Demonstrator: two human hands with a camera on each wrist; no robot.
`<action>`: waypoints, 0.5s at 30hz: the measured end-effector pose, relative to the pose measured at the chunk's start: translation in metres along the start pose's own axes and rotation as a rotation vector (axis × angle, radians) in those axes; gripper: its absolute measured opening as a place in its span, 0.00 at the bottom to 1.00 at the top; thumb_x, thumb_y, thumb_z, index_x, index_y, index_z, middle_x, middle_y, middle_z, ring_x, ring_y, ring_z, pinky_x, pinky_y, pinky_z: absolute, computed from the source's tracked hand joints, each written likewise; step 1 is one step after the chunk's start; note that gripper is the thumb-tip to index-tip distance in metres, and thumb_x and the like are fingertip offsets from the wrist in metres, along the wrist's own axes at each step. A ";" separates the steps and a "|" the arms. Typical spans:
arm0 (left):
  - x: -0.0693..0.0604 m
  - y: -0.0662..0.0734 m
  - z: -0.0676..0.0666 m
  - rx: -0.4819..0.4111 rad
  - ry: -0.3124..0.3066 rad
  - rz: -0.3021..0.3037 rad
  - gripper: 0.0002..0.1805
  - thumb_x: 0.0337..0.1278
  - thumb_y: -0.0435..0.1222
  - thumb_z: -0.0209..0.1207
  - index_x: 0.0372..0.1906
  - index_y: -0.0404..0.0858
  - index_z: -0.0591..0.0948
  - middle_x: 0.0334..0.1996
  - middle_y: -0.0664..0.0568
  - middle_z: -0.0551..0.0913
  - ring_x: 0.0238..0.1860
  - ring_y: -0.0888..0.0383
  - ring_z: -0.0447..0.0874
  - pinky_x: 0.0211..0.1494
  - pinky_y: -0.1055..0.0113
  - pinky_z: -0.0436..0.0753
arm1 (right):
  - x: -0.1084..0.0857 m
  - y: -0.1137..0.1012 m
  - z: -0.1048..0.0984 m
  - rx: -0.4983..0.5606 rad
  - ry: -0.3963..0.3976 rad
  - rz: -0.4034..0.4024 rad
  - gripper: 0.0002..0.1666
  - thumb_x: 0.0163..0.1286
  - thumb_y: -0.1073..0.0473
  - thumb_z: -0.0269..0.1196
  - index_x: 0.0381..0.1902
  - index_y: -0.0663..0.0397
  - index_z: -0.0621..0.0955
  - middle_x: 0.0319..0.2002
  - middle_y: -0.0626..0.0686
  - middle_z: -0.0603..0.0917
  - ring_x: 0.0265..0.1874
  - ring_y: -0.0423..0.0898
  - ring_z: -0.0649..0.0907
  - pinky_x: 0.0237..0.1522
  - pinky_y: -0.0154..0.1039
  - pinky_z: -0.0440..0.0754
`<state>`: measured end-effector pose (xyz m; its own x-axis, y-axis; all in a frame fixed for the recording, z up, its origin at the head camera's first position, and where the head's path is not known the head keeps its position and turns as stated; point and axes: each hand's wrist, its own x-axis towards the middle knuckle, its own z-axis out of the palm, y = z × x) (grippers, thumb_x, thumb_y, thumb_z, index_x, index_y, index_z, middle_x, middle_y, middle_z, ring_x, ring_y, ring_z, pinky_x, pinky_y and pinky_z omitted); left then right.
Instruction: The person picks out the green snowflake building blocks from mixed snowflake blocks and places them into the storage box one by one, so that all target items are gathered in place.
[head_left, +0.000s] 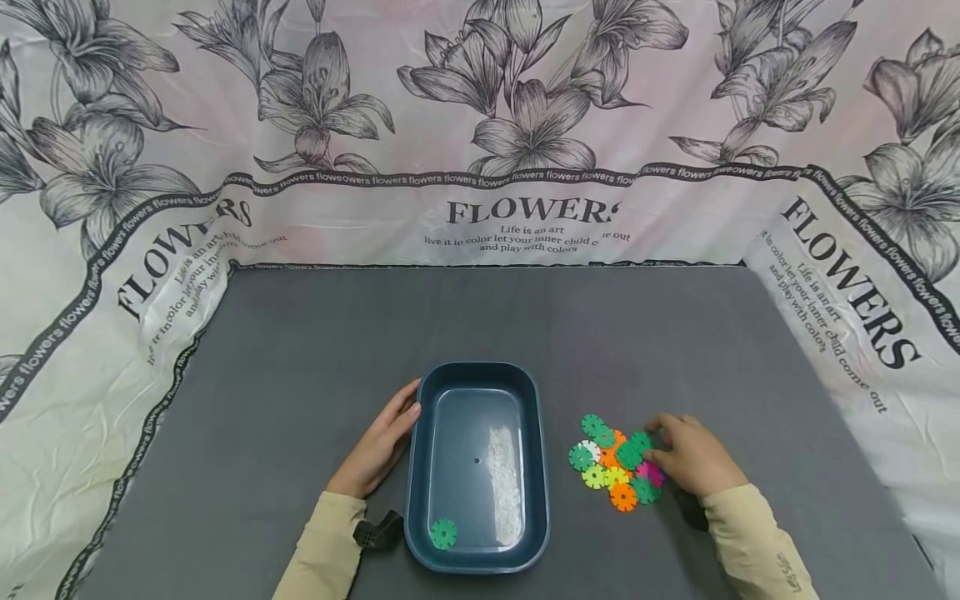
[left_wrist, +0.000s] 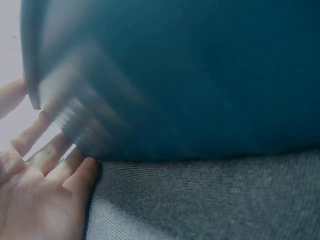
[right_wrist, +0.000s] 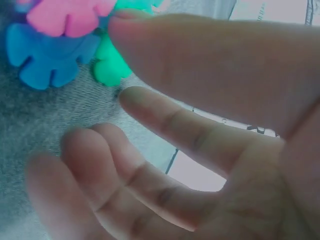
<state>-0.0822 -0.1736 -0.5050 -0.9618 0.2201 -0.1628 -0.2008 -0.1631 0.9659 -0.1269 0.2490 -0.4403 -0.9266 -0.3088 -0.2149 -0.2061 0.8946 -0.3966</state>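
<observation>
A blue rectangular tray stands on the grey table, with a green notched plastic disc in its near left corner. My left hand rests against the tray's left side; in the left wrist view the fingers reach along the outer wall, the thumb at the rim. To the right lies a cluster of notched discs in green, orange, yellow, white and magenta. My right hand is at the cluster's right edge, thumb and index finger around a green disc. In the right wrist view the thumb touches a green disc, fingers spread apart.
Grey cloth covers the table. A white flower-printed cloth with dark lettering borders it at the back and sides. A dark wrist strap piece sits near the tray's left wall.
</observation>
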 end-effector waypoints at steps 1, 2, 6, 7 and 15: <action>0.000 0.000 0.000 -0.002 -0.001 0.001 0.33 0.71 0.48 0.49 0.74 0.47 0.53 0.74 0.51 0.53 0.74 0.54 0.50 0.74 0.50 0.48 | 0.001 0.000 0.000 0.001 0.001 -0.002 0.20 0.58 0.62 0.69 0.47 0.64 0.78 0.35 0.61 0.77 0.34 0.54 0.78 0.33 0.51 0.77; 0.000 0.000 -0.001 -0.006 -0.001 0.002 0.33 0.71 0.48 0.49 0.74 0.47 0.53 0.74 0.51 0.53 0.74 0.54 0.50 0.74 0.50 0.48 | 0.002 -0.001 -0.001 0.002 0.001 -0.008 0.20 0.58 0.62 0.69 0.47 0.64 0.78 0.36 0.61 0.77 0.34 0.54 0.78 0.33 0.51 0.77; -0.001 0.000 -0.001 -0.014 0.002 0.009 0.33 0.71 0.48 0.50 0.74 0.46 0.53 0.74 0.49 0.53 0.73 0.52 0.50 0.74 0.49 0.48 | 0.005 -0.002 0.000 0.006 0.001 -0.048 0.17 0.57 0.62 0.70 0.45 0.60 0.79 0.35 0.59 0.77 0.34 0.53 0.78 0.33 0.50 0.77; -0.001 0.000 -0.001 -0.017 0.004 0.008 0.33 0.70 0.48 0.50 0.74 0.46 0.54 0.74 0.49 0.54 0.73 0.52 0.50 0.74 0.48 0.48 | 0.005 -0.002 0.001 0.009 0.000 -0.059 0.17 0.57 0.63 0.70 0.44 0.59 0.79 0.35 0.58 0.77 0.35 0.53 0.78 0.33 0.49 0.77; 0.000 0.003 0.001 -0.003 0.015 -0.006 0.31 0.71 0.47 0.49 0.74 0.47 0.56 0.73 0.49 0.57 0.72 0.53 0.55 0.73 0.53 0.54 | 0.006 -0.001 0.005 0.044 0.014 -0.084 0.16 0.55 0.66 0.70 0.39 0.61 0.77 0.36 0.56 0.76 0.36 0.52 0.77 0.37 0.50 0.78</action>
<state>-0.0823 -0.1734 -0.5021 -0.9633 0.2066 -0.1714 -0.2069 -0.1643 0.9645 -0.1311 0.2447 -0.4461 -0.9110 -0.3773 -0.1664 -0.2698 0.8505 -0.4515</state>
